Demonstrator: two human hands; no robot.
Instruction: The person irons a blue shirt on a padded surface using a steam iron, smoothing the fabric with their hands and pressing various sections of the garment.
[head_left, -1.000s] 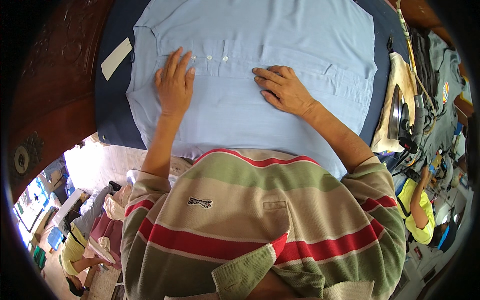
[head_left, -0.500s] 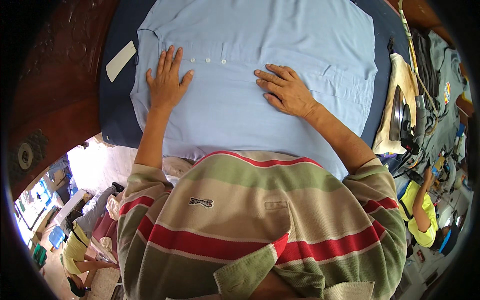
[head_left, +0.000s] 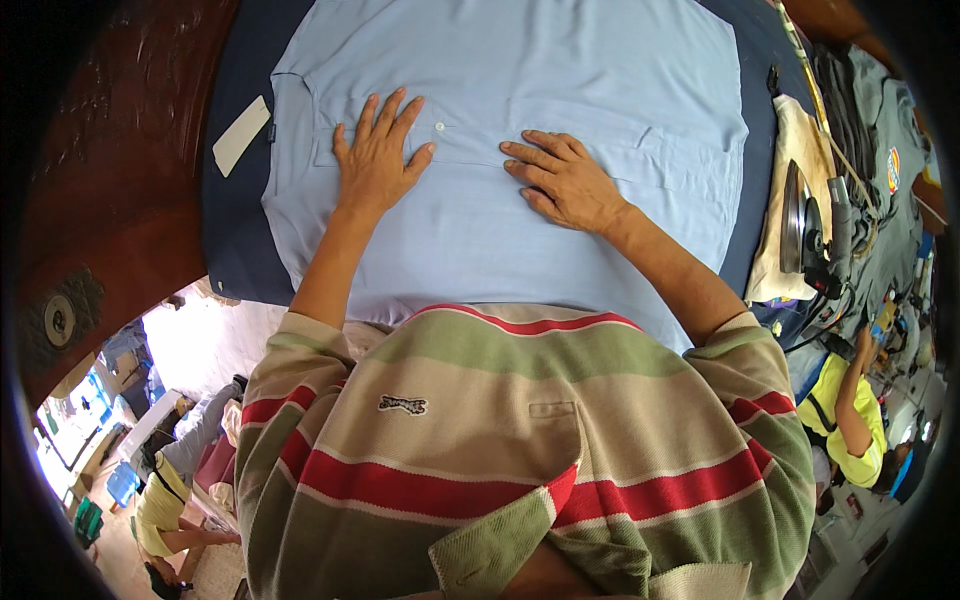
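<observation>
A light blue shirt lies spread on a dark blue covered board, its collar end at the left. My left hand rests flat on the shirt's button strip with the fingers spread. Just right of its thumb and fingertips, one white button shows; other buttons may be under the hand. Farther right along the same strip, my right hand presses on the fabric, fingers stretched out and slightly apart. Neither hand grips anything. Faint creases run through the cloth to the right of it.
A white flat card lies left of the shirt. At the right, an iron stands on a cream cloth, with a cord and pole behind. Dark garments lie beyond. People in yellow tops are at both lower sides.
My left hand has slid to the right along the button strip, covering buttons that showed before. The right hand has shifted slightly left.
</observation>
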